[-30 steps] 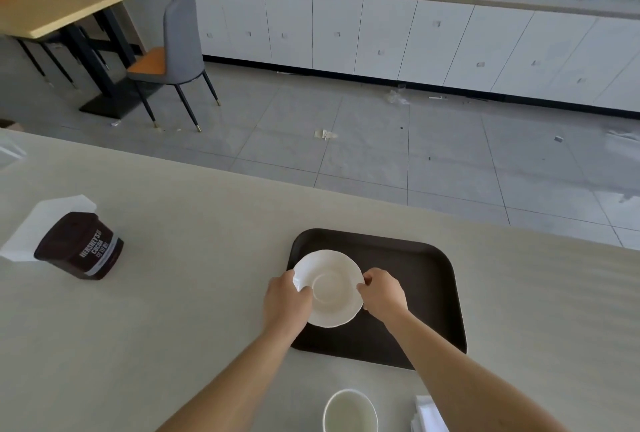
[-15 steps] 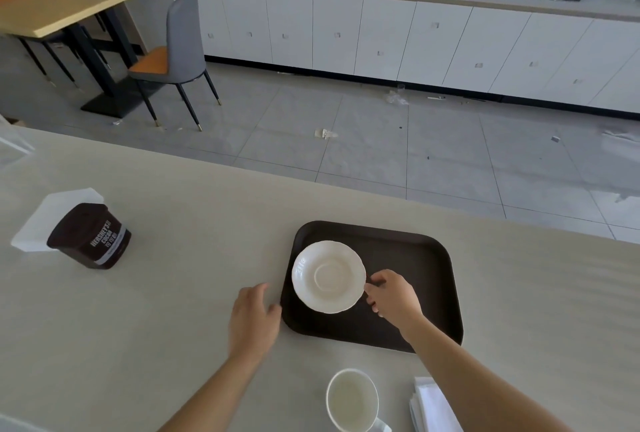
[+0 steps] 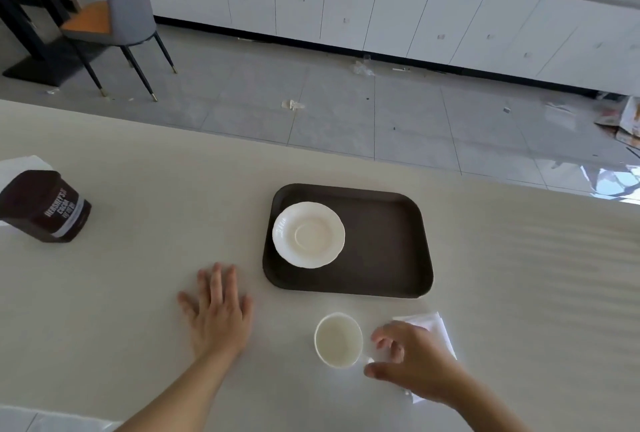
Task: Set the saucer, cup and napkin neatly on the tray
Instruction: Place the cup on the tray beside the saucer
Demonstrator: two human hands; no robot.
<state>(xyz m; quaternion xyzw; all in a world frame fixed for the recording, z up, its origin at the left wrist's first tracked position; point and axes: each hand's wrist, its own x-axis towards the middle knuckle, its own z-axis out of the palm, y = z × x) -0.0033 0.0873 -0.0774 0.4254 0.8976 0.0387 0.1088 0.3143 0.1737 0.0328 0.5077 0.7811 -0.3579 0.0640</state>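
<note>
Both hands have left the saucer [image 3: 308, 234], now at the tray [image 3: 381, 258] left end; left hand [image 3: 218, 313] flat on the desk, right hand [image 3: 412, 362] open at the cup [image 3: 338, 340] handle, over the napkin [image 3: 433, 326]; cup pickup next.

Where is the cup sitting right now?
In the head view the cup stands on the counter, just off the tray's near edge, between the left hand and the right hand.

Single head view; looks forward-down, close over counter [image 3: 138, 293]; floor [image 3: 346, 112] beyond
</note>
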